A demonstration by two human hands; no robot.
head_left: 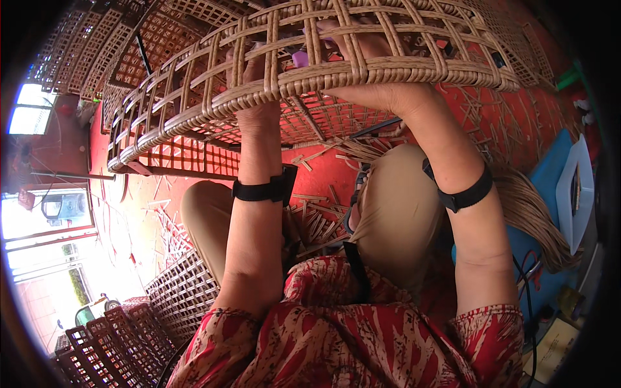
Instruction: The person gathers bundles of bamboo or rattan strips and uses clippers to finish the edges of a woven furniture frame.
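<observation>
A large tan woven basket (310,81), with an open lattice of synthetic wicker and a thickly wrapped rim, is tilted across the top of the view above my knees. My left hand (251,64) is behind its lattice, fingers curled and partly covered by the strands. To the right, my right hand (372,46) also reaches in behind the weave, its fingers bent toward the left. What either hand grips is hidden. A small purple piece (301,59) shows through a gap between the hands; I cannot tell what it is. Both forearms wear black straps.
Cut wicker strips (320,220) litter the red floor (155,187). A bundle of long tan strands (527,207) lies at the right beside a blue object (550,168). Brown lattice baskets (123,343) stand at the lower left, and more woven panels (84,52) are stacked at the upper left.
</observation>
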